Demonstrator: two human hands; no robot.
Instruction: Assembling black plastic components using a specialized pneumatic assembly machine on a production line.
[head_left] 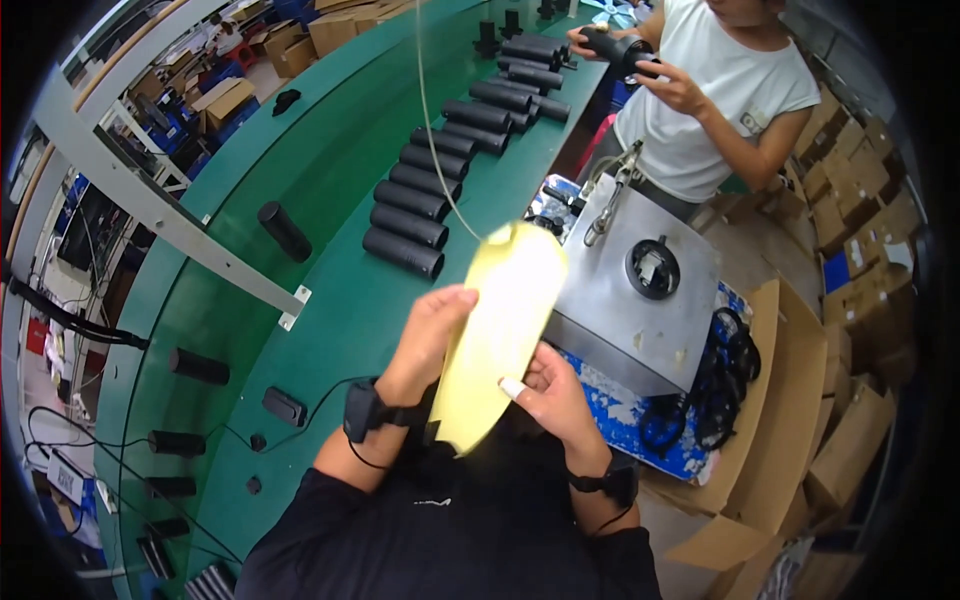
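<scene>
A long, pale yellow sheet [500, 330] with rounded ends is held up in front of my chest, glaring bright in its upper part. My left hand [432, 330] pinches its left edge about halfway along. Lower down on the other side, my right hand [556, 396] grips the right edge, its thumb lying on the sheet's face. That thumb has something white round its tip. Beyond the sheet, several black tubes [404, 257] lie in a row on the green bench [335, 320]. What the sheet is made of I cannot tell.
To the right stands a metal box [620, 330] with a black ring [652, 268] on top. Black rings [735, 350] lie on a blue surface near an open carton [790, 400]. Across from me, a person [720, 110] holds a black cylindrical part [618, 52]. A pale cord [430, 130] hangs overhead.
</scene>
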